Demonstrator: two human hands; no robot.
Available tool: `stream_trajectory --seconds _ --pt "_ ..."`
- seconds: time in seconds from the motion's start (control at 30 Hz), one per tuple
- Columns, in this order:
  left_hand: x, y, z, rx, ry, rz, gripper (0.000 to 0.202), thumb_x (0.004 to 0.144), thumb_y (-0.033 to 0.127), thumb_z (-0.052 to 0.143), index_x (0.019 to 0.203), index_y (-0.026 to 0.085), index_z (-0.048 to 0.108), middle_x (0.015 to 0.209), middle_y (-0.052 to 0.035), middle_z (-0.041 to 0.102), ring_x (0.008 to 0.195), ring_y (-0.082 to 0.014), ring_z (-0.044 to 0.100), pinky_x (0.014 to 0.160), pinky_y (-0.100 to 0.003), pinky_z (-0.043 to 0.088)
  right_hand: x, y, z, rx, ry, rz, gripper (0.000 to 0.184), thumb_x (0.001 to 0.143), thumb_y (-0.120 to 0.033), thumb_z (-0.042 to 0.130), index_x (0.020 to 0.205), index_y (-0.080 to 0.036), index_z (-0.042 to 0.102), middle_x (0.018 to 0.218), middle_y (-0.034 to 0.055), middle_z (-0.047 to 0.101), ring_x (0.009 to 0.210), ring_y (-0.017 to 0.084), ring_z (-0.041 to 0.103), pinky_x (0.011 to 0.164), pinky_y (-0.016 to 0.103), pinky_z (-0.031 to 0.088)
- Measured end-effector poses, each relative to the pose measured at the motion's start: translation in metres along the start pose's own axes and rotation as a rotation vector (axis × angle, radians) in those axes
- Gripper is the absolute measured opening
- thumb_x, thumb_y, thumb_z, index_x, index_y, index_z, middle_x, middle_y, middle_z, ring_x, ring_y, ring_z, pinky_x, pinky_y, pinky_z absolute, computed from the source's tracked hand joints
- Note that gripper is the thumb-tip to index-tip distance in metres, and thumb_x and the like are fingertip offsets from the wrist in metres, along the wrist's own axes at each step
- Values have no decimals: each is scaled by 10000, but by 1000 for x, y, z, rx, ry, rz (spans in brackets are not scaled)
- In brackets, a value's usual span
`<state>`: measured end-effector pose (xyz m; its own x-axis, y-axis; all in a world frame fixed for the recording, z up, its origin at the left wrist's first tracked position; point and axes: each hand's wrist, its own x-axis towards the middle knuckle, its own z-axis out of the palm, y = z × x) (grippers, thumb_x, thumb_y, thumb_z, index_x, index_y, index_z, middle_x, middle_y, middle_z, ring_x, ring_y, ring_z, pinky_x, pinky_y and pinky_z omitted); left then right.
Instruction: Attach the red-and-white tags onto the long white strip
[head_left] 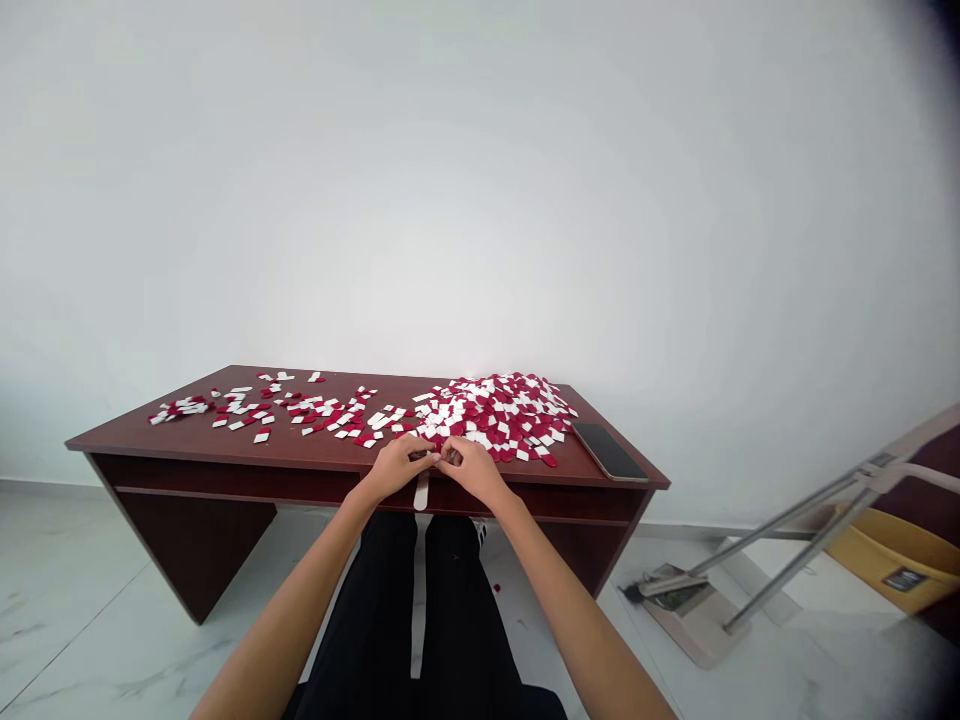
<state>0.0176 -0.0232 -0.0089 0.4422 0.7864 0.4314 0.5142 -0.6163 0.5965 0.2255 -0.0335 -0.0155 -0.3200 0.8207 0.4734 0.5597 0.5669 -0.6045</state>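
Observation:
A dark red-brown desk (187,445) carries a big heap of small red and white pieces (499,410) on its right half and a thinner scatter of such pieces (285,405) to the left. My left hand (397,465) and my right hand (472,467) meet at the desk's front edge, fingers pinched together on a small piece between them. A long white strip (420,560) hangs down from the hands over my lap. Both hands sit just in front of the heap.
A dark phone (609,451) lies on the desk's right end. On the floor to the right stand a flat mop with a metal handle (780,540) and a yellow tub (892,560). A white wall is behind the desk.

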Motion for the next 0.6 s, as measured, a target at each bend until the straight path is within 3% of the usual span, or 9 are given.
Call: stream_trajectory --seconds 0.13,0.27,0.43,0.6 --pt "1 0 3 67 6 -12 390 991 495 478 811 237 709 807 -34 695 852 -223 602 764 -294 440 -3 -1 -5 113 -17 39 229 881 -434 670 875 -244 543 763 -22 599 633 165 537 581 266 400" --pt "2 -5 6 69 35 -19 330 985 469 498 880 254 727 878 -34 723 883 -227 618 760 -294 443 -1 0 -8 175 34 28 219 941 -444 602 1039 -248 589 847 -5 608 675 171 556 631 283 448" --pt "3 -9 9 12 36 4 229 939 446 603 987 291 765 1016 -23 757 964 -234 642 804 -295 480 4 7 -9 134 72 -46 239 963 -443 602 942 -224 694 940 53 650 815 205 615 727 309 483" --pt "3 -7 9 17 45 11 244 918 488 644 959 293 784 1053 -30 759 1005 -244 655 789 -294 490 3 9 -13 125 34 3 283 970 -462 595 881 -219 708 918 60 667 766 206 627 695 316 494"
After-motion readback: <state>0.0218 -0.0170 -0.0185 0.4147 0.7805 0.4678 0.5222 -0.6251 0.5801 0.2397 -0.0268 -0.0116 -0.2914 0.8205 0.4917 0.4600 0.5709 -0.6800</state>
